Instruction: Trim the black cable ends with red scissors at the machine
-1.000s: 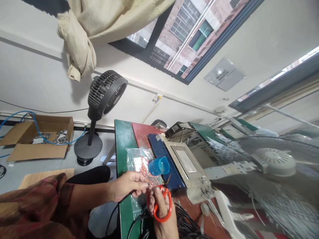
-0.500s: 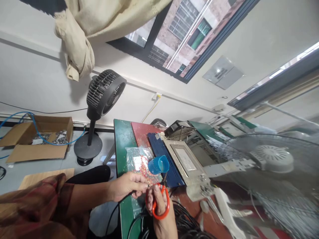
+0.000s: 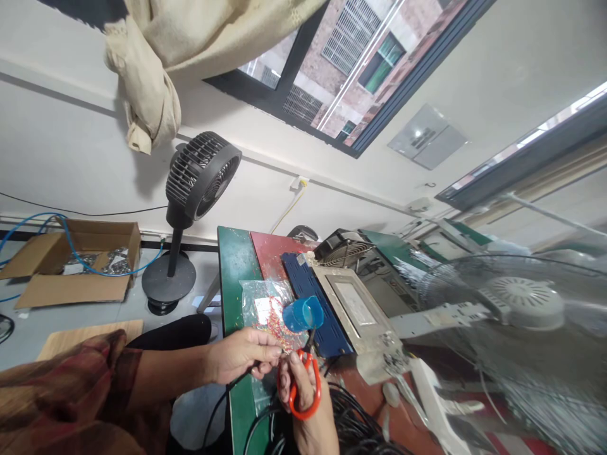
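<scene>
"What's worn up top?"
"A loose plaid cloth sleeve (image 3: 97, 379), checked in dark red, brown and black, stopping well short of the wrist."
"And below?"
"A plain black trouser leg (image 3: 177, 334). Left hand (image 3: 244, 355) and right hand (image 3: 303, 383) are bare."

Bright, even light; window (image 3: 341, 76) beyond the right hand (image 3: 303, 383) is daylit, small glare on the wall panel (image 3: 428, 136) past it. Soft shadow below the curtain (image 3: 154, 82), beyond the left hand (image 3: 247, 354). Large fan (image 3: 526, 302) right of the hands looks stretched, smeared.
</scene>
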`<control>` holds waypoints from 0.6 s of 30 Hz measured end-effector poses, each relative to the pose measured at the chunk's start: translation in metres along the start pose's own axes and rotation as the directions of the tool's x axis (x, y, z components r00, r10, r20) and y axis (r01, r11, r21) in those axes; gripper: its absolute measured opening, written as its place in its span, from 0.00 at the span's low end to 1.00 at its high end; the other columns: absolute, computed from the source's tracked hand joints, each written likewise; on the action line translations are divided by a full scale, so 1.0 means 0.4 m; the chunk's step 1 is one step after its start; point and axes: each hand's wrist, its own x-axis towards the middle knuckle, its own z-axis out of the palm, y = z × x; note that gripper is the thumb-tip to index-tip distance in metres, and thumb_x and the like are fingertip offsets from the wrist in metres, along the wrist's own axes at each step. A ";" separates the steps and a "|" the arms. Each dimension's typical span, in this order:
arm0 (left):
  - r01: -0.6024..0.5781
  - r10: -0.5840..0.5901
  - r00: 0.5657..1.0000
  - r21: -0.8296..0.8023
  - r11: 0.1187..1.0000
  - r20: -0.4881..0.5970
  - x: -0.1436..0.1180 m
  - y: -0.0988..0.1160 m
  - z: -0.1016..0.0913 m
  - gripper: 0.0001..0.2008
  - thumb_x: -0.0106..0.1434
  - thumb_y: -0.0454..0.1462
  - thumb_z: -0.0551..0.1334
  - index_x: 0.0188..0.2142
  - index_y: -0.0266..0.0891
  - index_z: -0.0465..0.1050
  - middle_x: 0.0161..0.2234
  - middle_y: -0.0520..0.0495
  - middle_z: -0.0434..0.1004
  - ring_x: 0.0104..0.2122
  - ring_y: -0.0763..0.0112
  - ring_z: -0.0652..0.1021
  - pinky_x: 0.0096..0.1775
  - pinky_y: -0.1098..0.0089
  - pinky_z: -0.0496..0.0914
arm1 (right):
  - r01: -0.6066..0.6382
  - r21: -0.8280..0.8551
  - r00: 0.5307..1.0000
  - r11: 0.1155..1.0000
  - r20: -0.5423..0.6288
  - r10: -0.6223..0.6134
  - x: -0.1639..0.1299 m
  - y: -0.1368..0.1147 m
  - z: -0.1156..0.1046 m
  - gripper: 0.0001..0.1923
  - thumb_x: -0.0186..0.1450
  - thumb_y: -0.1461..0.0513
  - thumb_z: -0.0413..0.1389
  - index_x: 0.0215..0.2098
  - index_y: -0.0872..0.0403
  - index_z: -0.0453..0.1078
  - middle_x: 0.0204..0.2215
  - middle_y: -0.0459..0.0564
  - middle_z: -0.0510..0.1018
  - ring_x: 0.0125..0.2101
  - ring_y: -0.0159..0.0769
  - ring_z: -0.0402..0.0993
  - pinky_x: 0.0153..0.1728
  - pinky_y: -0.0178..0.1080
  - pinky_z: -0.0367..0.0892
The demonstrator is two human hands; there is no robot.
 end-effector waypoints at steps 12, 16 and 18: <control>0.014 -0.014 1.000 -0.082 0.996 -0.002 -0.005 0.002 0.004 0.14 0.47 0.43 0.68 0.27 0.35 0.71 0.24 0.50 0.64 0.21 0.80 0.62 0.23 0.74 0.51 | 0.027 -0.056 0.999 0.998 0.041 -0.024 -0.002 -0.008 0.005 0.24 0.55 0.47 0.56 0.14 0.56 0.63 0.09 0.42 0.63 0.11 0.26 0.57 0.14 0.30 0.50; 0.059 -0.069 0.997 -0.217 0.974 -0.039 -0.003 0.015 0.005 0.13 0.46 0.40 0.69 0.31 0.35 0.73 0.28 0.48 0.68 0.27 0.77 0.68 0.31 0.72 0.63 | 0.277 -0.373 0.906 0.885 -0.206 -0.370 -0.009 -0.011 0.011 0.16 0.51 0.49 0.61 0.20 0.54 0.71 0.16 0.44 0.72 0.17 0.32 0.65 0.21 0.33 0.61; 0.089 -0.105 0.994 -0.304 0.949 -0.039 -0.001 0.021 0.003 0.13 0.46 0.38 0.69 0.31 0.36 0.72 0.31 0.46 0.70 0.31 0.73 0.70 0.38 0.66 0.66 | 0.451 -0.557 0.751 0.698 -0.185 -0.633 -0.018 -0.006 0.016 0.09 0.50 0.54 0.63 0.25 0.50 0.75 0.22 0.46 0.76 0.24 0.36 0.70 0.31 0.38 0.66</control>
